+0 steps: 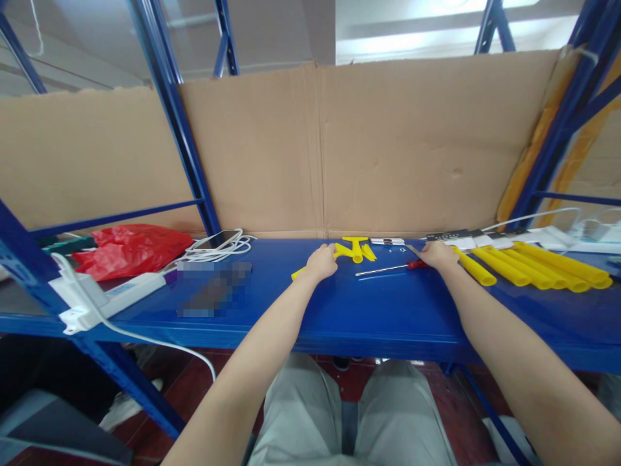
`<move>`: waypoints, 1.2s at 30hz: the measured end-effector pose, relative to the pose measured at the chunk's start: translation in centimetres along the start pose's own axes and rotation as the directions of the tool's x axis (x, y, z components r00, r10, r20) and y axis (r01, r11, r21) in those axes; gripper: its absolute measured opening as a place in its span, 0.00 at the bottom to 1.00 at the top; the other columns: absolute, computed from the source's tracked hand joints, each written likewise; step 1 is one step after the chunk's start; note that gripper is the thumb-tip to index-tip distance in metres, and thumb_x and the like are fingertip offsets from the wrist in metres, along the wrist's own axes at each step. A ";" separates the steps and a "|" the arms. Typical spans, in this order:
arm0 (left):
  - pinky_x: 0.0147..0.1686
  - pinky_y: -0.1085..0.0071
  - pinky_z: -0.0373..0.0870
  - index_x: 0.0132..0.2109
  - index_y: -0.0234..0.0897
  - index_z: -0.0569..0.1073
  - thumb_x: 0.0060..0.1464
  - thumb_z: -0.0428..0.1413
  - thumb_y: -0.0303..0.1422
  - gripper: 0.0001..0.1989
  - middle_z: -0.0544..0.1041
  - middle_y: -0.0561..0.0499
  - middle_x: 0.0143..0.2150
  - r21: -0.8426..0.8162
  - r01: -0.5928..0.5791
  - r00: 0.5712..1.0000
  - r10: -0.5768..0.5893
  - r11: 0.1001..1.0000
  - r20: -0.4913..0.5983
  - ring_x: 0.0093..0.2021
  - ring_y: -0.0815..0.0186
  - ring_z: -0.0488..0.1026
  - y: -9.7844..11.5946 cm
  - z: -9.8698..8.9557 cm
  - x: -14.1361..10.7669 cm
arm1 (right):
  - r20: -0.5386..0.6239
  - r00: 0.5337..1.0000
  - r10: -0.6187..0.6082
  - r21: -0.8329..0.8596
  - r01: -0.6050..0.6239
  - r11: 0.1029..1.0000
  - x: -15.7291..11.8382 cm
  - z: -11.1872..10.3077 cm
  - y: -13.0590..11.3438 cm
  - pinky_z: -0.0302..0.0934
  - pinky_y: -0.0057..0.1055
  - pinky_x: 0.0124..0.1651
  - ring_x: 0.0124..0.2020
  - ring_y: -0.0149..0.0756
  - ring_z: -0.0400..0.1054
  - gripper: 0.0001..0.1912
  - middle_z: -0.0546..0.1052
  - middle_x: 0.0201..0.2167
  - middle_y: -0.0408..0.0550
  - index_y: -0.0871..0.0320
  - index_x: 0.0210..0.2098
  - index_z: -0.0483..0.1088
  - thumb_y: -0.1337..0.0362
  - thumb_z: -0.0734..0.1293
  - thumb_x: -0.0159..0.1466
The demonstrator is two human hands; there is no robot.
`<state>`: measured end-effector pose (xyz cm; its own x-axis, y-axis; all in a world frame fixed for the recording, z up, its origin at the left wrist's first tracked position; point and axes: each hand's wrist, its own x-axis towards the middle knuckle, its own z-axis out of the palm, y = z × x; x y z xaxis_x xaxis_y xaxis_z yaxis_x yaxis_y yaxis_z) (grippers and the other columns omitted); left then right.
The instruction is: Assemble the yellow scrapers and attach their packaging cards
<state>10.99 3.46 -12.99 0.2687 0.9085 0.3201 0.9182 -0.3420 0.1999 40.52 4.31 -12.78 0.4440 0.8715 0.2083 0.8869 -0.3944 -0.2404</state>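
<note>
Blue shelf (388, 317); slim, bright-yellow piece (343, 250) in left hand (321, 261).

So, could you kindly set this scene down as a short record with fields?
Left hand: closed around a yellow part
Right hand: at the handle end of the screwdriver; exact grip unclear
Screwdriver: red handle, lying on the blue table, tip towards the left
Yellow tubes: side by side, right of the right hand
Left side: red bag, white power strip
Backdrop: upright cardboard
</note>
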 end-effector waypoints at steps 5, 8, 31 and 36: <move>0.49 0.68 0.65 0.50 0.34 0.69 0.57 0.50 0.27 0.13 0.73 0.42 0.48 0.002 -0.009 1.000 0.009 1.000 -0.004 0.50 0.59 0.71 0.0 0.1 0.0 | 0.053 0.995 0.080 0.083 -0.084 0.993 0.6 0.3 0.2 0.61 0.51 0.50 0.52 0.57 0.66 0.37 0.74 0.46 0.65 0.62 0.48 0.72 0.37 0.59 0.56; 0.49 0.67 0.65 0.51 0.33 0.69 0.58 0.49 0.27 0.14 0.73 0.42 0.49 -0.005 -0.008 1.000 0.008 1.000 0.000 0.50 0.59 0.70 0.1 0.1 0.0 | 0.063 0.993 0.103 0.112 -0.110 0.988 0.6 0.3 0.3 0.61 0.51 0.51 0.53 0.57 0.66 0.40 0.72 0.49 0.65 0.62 0.52 0.69 0.36 0.60 0.54; 0.50 0.68 0.65 0.49 0.35 0.70 0.57 0.48 0.26 0.13 0.73 0.43 0.49 0.028 -0.052 0.999 0.052 0.998 0.003 0.50 0.60 0.70 0.2 0.0 -0.1 | 0.044 0.994 0.102 0.178 -0.108 0.978 2.7 1.6 0.6 0.62 0.50 0.45 0.47 0.57 0.68 0.27 0.75 0.42 0.64 0.61 0.43 0.73 0.46 0.67 0.52; 0.49 0.68 0.65 0.48 0.35 0.70 0.57 0.48 0.26 0.13 0.73 0.42 0.49 0.019 -0.059 0.998 0.059 0.998 -0.002 0.49 0.59 0.71 0.2 0.1 -0.1 | -0.086 0.996 0.034 0.227 -0.014 0.974 3.1 2.3 1.3 0.62 0.46 0.41 0.44 0.56 0.69 0.26 0.76 0.36 0.63 0.58 0.37 0.75 0.43 0.66 0.52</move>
<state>11.14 3.37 -13.04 0.3220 0.8862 0.3331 0.9060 -0.3905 0.1631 42.69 7.16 -14.64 0.4833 0.8291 0.2811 0.8288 -0.3299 -0.4520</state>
